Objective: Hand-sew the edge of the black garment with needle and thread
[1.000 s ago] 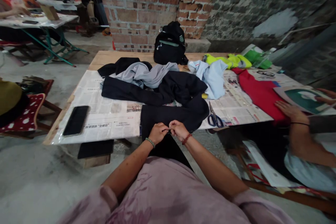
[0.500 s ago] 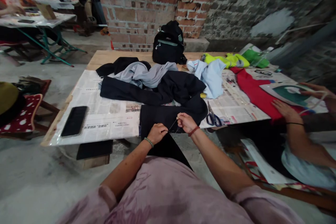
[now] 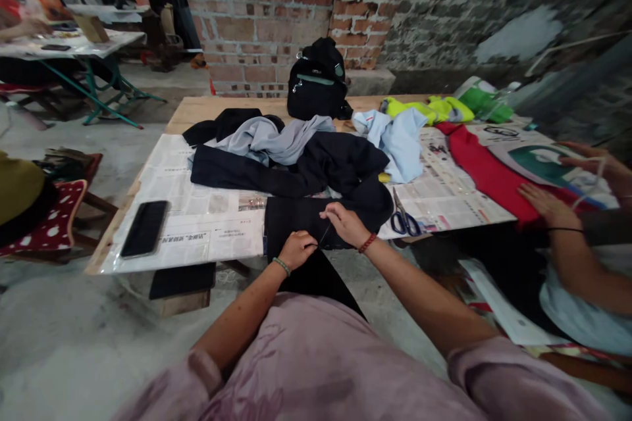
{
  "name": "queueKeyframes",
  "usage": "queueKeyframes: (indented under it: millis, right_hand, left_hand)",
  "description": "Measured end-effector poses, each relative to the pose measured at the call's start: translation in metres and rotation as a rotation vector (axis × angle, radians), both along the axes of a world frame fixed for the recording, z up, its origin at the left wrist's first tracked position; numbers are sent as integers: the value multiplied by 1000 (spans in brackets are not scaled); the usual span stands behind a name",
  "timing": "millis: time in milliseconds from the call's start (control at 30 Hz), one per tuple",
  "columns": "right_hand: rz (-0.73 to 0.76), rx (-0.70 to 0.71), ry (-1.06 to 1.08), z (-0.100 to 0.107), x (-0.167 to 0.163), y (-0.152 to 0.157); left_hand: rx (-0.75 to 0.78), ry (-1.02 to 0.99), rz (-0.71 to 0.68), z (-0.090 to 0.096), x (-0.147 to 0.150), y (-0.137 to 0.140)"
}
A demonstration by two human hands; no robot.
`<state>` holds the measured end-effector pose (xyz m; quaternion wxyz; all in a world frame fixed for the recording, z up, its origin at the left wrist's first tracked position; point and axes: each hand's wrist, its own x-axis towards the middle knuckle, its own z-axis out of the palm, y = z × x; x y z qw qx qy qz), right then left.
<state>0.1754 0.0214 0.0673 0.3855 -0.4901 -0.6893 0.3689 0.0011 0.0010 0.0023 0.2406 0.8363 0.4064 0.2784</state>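
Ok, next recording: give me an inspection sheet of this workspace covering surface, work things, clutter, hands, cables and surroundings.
Surface: wooden table, mostly covered with printed newspaper.
Work things: dark cloth garment at the near edge; thin dark thread above it.
Clutter: black rectangular phone, blue-handled metal scissors, black fabric backpack, crumpled light-blue cloth, neon-yellow cloth.
Hands: left hand and right hand pinch the thread between them; whether the left also grips the garment, cannot tell.
Cables: pale cord by a green-and-white iron.
Surroundings: brick wall; another person's hand on red cloth.
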Motion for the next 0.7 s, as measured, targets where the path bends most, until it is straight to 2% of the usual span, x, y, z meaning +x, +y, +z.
queueKeyframes:
  millis: [67,133,267,500,700]
  right_hand:
    - [70,150,-238,2,18,9]
    - [77,273,-396,4,36,19]
    - [-4,388,-583,11,66,36]
    - [-192,397,-615,32,93,50]
    - [-277,404,-562,58,102,50]
  left_hand:
    - [-9,-3,0,1,0,0]
    - [-19,-7,0,1,0,0]
    - [-20,-16,-9,2,0,0]
    - [-25,-1,-4,1,-1,0]
    - [-11,3,0,0,0,0]
